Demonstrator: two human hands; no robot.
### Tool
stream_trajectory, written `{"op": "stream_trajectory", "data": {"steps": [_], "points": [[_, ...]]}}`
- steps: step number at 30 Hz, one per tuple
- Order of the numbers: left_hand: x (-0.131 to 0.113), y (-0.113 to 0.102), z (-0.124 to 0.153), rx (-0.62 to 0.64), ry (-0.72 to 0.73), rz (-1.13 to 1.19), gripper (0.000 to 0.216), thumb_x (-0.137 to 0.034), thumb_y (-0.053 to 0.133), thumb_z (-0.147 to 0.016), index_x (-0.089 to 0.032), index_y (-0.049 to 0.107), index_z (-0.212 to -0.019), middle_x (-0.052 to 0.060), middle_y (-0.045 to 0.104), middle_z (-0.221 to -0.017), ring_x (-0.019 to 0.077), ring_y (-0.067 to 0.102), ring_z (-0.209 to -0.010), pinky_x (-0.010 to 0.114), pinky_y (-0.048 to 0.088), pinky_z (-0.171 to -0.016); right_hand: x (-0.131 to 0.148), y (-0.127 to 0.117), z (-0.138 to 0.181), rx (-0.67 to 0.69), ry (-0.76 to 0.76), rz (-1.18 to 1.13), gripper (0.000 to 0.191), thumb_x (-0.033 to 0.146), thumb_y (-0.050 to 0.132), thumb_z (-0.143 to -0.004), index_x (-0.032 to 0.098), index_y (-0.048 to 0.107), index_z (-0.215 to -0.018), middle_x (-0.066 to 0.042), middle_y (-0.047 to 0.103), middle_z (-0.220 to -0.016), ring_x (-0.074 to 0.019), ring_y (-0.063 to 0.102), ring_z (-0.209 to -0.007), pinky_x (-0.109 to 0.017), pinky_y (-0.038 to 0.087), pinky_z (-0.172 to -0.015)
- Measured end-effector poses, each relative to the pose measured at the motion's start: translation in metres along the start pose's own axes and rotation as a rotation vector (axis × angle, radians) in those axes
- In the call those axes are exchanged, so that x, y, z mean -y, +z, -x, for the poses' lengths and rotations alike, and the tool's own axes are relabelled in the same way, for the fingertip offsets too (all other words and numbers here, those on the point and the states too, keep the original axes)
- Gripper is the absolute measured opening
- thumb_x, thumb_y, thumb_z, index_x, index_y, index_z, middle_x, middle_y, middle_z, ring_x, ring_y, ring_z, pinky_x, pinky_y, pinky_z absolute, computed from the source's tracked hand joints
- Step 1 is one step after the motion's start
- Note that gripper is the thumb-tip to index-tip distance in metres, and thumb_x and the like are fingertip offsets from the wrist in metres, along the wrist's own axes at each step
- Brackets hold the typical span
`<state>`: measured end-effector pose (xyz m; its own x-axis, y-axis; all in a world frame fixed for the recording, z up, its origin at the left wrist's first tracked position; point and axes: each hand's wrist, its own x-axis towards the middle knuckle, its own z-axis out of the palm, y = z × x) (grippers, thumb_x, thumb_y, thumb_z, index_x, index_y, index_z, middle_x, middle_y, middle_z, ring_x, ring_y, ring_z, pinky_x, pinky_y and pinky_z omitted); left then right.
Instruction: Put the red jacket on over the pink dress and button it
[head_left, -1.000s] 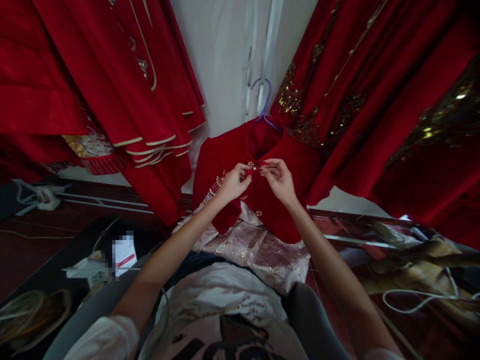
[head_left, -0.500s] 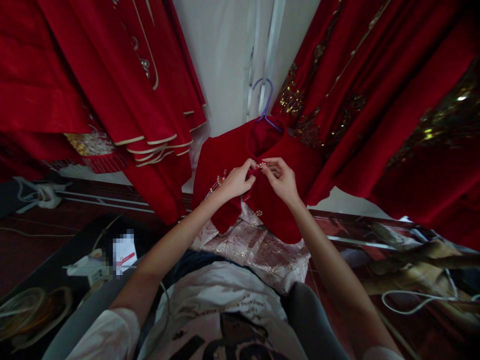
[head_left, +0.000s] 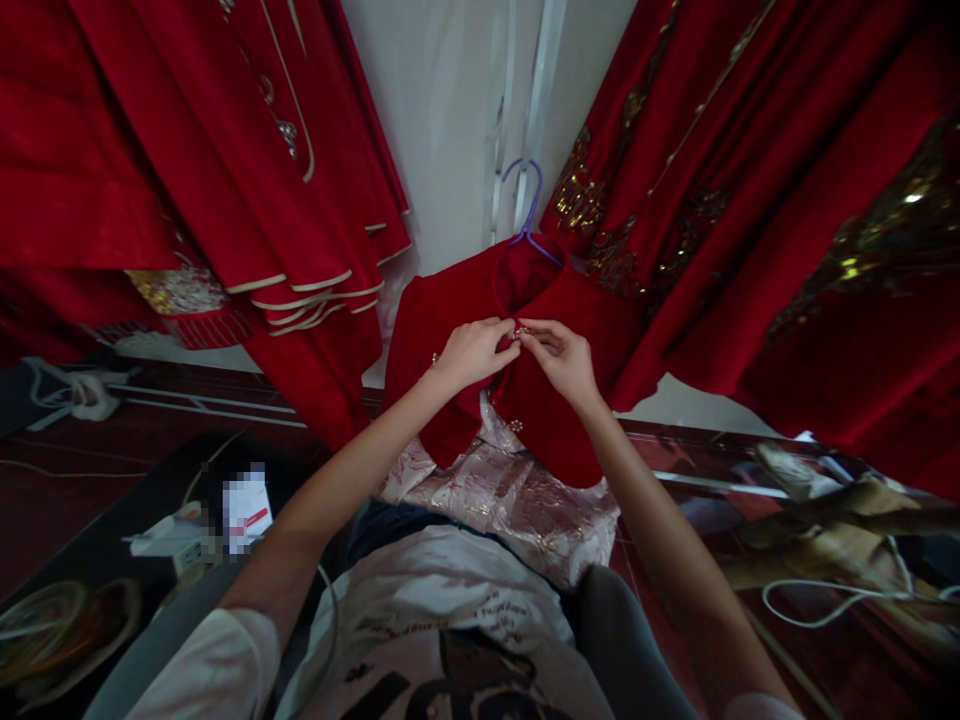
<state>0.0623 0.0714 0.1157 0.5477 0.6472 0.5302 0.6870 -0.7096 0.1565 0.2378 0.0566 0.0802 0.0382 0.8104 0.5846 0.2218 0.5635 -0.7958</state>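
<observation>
A short red jacket [head_left: 551, 420] hangs on a purple hanger [head_left: 532, 205] in front of me, its lower part resting on pale pink patterned fabric [head_left: 517, 490] over my lap. At the front opening, just below the collar, my left hand [head_left: 477, 352] pinches the edge from the left. My right hand [head_left: 562, 358] pinches a small beaded button fastening [head_left: 522, 331] from the right, and the fingertips of both hands almost meet there. Whether the fastening is closed cannot be seen behind the fingers. Another beaded ornament [head_left: 516, 426] sits lower on the right front panel.
Red garments [head_left: 300, 200] with pale trim hang at left, and red garments with gold sequins [head_left: 581, 190] hang at right. A black surface at lower left holds a white box [head_left: 176, 540]. Wooden pieces [head_left: 840, 540] and a white cord [head_left: 806, 620] lie at right.
My left hand has turned slightly and shifted a little to the right, its fingers closer to the right hand's and covering more of the beaded trim. The right hand stays nearly in place.
</observation>
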Motion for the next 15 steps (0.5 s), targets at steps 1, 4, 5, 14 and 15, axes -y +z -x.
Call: {"op": "stream_trajectory", "data": {"steps": [1, 4, 5, 14, 15], "points": [[-0.0012, -0.0006, -0.0008, -0.004, 0.006, -0.042, 0.024, -0.039, 0.049, -0.091, -0.019, 0.062, -0.095, 0.005, 0.065, -0.088, 0.0188, 0.063, -0.075, 0.026, 0.04, -0.06, 0.0004, -0.0005, -0.0001, 0.004, 0.006, -0.007, 0.032, 0.038, 0.068, -0.081, 0.021, 0.07, -0.107, -0.006, 0.072, -0.108, -0.0189, 0.07, -0.094, -0.035, 0.057, -0.088], [-0.0047, -0.0014, -0.0023, -0.035, 0.007, -0.128, 0.024, -0.038, 0.049, -0.091, -0.019, 0.063, -0.097, 0.006, 0.064, -0.092, 0.0197, 0.063, -0.078, 0.026, 0.039, -0.059, 0.0012, -0.001, -0.0011, 0.001, 0.013, -0.022, 0.032, 0.036, 0.07, -0.079, 0.021, 0.069, -0.107, -0.005, 0.072, -0.108, -0.0185, 0.07, -0.093, -0.035, 0.058, -0.087], [-0.0056, -0.0013, -0.0025, -0.049, 0.004, -0.139, 0.024, -0.038, 0.049, -0.091, -0.018, 0.063, -0.098, 0.007, 0.064, -0.093, 0.0196, 0.063, -0.078, 0.026, 0.039, -0.059, 0.0014, -0.0008, -0.0015, -0.004, 0.013, -0.025, 0.032, 0.036, 0.07, -0.079, 0.021, 0.069, -0.107, -0.005, 0.072, -0.107, -0.0183, 0.07, -0.092, -0.035, 0.058, -0.087], [-0.0013, -0.0004, -0.0025, -0.087, 0.058, 0.073, 0.012, -0.028, 0.056, -0.085, -0.018, 0.06, -0.09, 0.001, 0.062, -0.083, 0.0132, 0.056, -0.067, 0.024, 0.039, -0.061, 0.0037, 0.0, -0.0043, -0.018, 0.039, -0.059, 0.033, 0.037, 0.076, -0.073, 0.02, 0.071, -0.101, -0.005, 0.073, -0.098, -0.0173, 0.07, -0.086, -0.034, 0.058, -0.084], [-0.0005, -0.0004, -0.0028, -0.086, 0.065, 0.094, 0.011, -0.027, 0.055, -0.085, -0.018, 0.06, -0.089, 0.001, 0.061, -0.082, 0.0129, 0.056, -0.067, 0.024, 0.04, -0.061, 0.0039, -0.0001, -0.0045, -0.017, 0.042, -0.058, 0.033, 0.037, 0.076, -0.072, 0.02, 0.071, -0.1, -0.005, 0.073, -0.097, -0.0172, 0.069, -0.086, -0.034, 0.058, -0.083]]}}
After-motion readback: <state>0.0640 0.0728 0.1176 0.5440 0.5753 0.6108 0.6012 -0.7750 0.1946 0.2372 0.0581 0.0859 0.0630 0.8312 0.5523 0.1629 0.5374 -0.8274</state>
